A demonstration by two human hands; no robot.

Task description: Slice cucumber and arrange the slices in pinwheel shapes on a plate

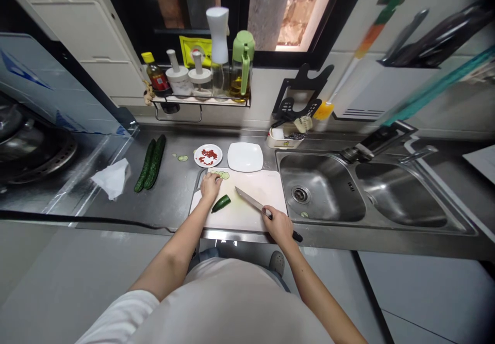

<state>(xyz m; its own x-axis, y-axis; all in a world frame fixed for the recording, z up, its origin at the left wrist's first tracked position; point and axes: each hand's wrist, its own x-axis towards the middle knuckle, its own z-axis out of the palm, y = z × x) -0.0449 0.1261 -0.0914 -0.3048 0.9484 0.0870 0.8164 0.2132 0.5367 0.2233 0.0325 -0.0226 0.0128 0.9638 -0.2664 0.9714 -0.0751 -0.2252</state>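
A white cutting board lies on the steel counter. My left hand is at its upper left, fingers pressed together against the end of a short row of cucumber slices; whether a slice is pinched is hard to make out. Just below that hand lies a cucumber piece, cut at one end. My right hand is closed round the black handle of a knife, whose blade points up and left over the board. Behind the board stand a plate of chopped red pieces and a bare white plate.
Two whole cucumbers and a crumpled white cloth lie on the left, near a stove. A double sink adjoins the board's right side. Bottles stand on a wall rack behind; a utensil holder sits behind the sink.
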